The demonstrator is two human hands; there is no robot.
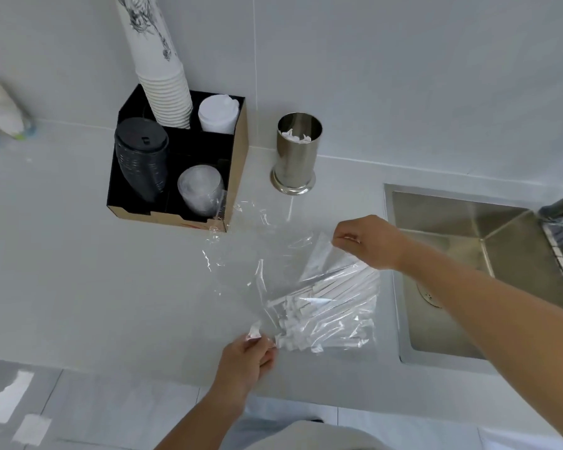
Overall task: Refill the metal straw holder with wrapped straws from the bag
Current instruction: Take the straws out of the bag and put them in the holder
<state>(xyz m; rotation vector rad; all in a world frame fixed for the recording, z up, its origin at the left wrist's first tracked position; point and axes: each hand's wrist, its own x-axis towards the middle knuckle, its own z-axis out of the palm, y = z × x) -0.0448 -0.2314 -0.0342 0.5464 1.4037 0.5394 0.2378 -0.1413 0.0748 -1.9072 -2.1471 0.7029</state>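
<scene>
At centre frame we hold the clear bag (306, 287) of wrapped straws (332, 303) on the worktop (95, 271). Left hand (246, 358) fingers pinch its lower edge; right hand (368, 241) fingers pinch its upper edge. The metal straw holder (296, 154) stands above centre, apart from the bag.

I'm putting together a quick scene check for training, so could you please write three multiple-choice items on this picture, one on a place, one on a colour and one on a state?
1. Where does the metal straw holder stand?
A. Right of the cup organizer
B. Inside the sink
C. On the floor

2. What colour is the stack of lids at the organizer's front left?
A. Red
B. Black
C. Yellow

3. What is the state of the bag of wrapped straws?
A. Hanging on the wall
B. Standing inside the holder
C. Gripped by both hands

Answers: 1 A, it stands on the counter beside the organizer. 2 B, the lids are dark black. 3 C, the left hand and right hand pinch its plastic.
</scene>
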